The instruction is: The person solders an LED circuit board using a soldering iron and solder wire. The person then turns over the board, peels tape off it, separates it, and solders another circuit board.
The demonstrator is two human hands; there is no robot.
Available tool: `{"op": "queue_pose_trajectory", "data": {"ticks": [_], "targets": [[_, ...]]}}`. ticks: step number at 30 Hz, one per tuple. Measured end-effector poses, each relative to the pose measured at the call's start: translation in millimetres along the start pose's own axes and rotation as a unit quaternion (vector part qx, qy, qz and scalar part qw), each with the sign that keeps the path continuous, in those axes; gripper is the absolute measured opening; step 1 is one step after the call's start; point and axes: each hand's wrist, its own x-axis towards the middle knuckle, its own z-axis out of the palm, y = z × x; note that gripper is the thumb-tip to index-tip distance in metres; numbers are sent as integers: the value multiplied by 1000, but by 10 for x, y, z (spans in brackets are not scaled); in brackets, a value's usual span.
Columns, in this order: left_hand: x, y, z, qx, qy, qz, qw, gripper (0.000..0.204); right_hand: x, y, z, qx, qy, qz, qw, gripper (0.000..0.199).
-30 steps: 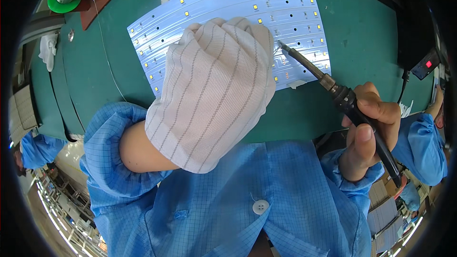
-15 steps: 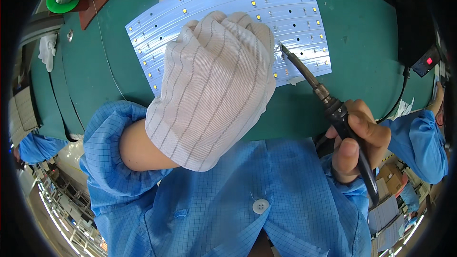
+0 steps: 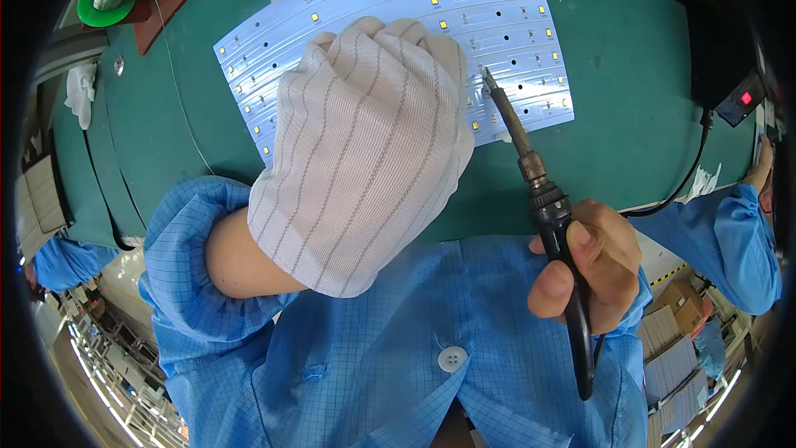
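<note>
The left hand (image 3: 365,149), in a white striped glove, is curled into a loose fist on the pale blue light strip board (image 3: 497,17); whether it holds anything cannot be told. The board lies on the green mat (image 3: 647,99) at twelve o'clock. At four o'clock the bare right hand (image 3: 593,261) grips a soldering iron (image 3: 543,199), its tip touching the board just beside the glove.

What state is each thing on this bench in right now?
Black-handled soldering iron: gripped in right hand, tip at the board.
White LED strip board: flat on green bench mat.
Left hand: gloved, resting over the board.
Black box's red light: lit.
</note>
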Motion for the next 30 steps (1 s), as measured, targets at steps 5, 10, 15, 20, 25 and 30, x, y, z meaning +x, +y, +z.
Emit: {"op": "queue_pose_trajectory", "data": {"ticks": [5,10,15,20,25,30], "targets": [[60,3,-19,0,-31,1,1000,21,5,75,-53,3,86,-25,996,31],[88,7,47,44,-13,22,999,21,199,235,-296,-123,67,116,983,25],[37,-33,-28,41,-7,64,997,20,645,575,-358,-169,75,109,977,30],[4,-24,-37,70,-1,45,997,19,773,840,-366,-193,-2,160,968,25],[27,-53,-24,56,-8,49,997,19,562,465,-371,-104,34,190,976,16],[29,-45,-70,80,7,40,996,15,288,382,-251,-169,-145,98,970,41]]}}
